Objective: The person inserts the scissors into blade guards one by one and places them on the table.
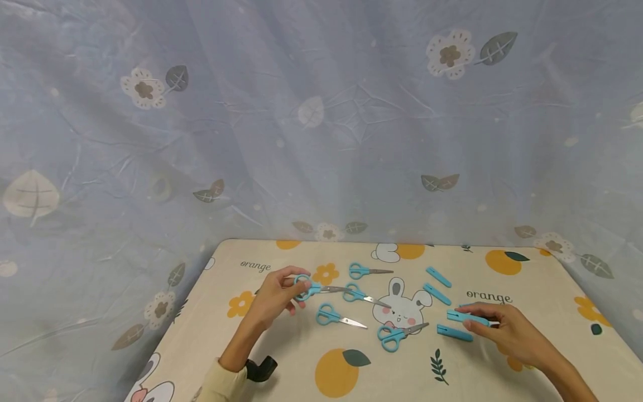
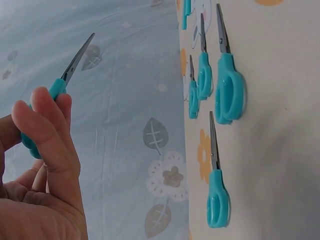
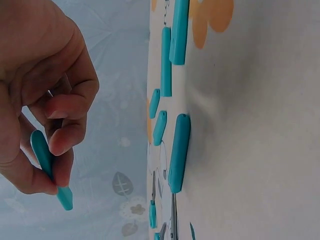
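Note:
My left hand [image 1: 276,293] grips a pair of scissors [image 1: 315,288] by its turquoise handles, raised above the table, blades pointing right. In the left wrist view the fingers wrap the handle and the scissors' blades [image 2: 77,60] look closed. My right hand [image 1: 507,329] pinches a turquoise blade cover [image 3: 45,152] between thumb and fingers, slot end facing left in the head view. Just below it lies another blade cover [image 1: 454,333] on the table. Several more scissors [image 1: 329,314] lie between the hands, one pair [image 1: 392,338] with its tips near that cover.
Two blade covers, an upper one [image 1: 438,277] and a lower one [image 1: 437,293], lie beyond the right hand, and others show in the right wrist view. A patterned cloth [image 1: 291,363] covers the table. Behind it hangs a blue-grey curtain [image 1: 321,167].

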Available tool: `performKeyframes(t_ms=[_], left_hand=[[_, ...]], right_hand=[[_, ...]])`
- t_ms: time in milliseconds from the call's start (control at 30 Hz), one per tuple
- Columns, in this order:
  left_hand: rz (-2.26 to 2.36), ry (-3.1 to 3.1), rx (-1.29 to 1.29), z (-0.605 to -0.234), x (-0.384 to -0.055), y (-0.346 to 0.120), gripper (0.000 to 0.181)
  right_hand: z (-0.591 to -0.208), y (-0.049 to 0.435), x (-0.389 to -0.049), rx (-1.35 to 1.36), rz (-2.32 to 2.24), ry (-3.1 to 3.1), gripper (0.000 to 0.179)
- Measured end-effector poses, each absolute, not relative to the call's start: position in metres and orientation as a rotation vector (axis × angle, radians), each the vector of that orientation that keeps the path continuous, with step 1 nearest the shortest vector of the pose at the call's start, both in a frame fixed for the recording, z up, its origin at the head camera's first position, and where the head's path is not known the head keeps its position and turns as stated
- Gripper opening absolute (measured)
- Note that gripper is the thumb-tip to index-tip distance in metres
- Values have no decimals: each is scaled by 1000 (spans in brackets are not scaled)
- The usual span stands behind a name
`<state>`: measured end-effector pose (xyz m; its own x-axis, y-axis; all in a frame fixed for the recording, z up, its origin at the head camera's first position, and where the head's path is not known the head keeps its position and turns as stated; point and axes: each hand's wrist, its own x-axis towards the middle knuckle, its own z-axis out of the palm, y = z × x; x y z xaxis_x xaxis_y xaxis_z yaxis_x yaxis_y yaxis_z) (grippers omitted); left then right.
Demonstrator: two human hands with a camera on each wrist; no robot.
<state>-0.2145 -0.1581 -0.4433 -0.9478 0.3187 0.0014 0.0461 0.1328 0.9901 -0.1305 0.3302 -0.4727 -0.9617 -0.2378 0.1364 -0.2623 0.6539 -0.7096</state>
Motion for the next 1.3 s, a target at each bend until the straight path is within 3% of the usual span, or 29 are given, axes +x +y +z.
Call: performKeyframes(t_ms=[1300], left_hand=[[1873,2191,424,-439,-218,-132,31]], right_hand=[[-467,296,-159,337,1203,-2798,37]])
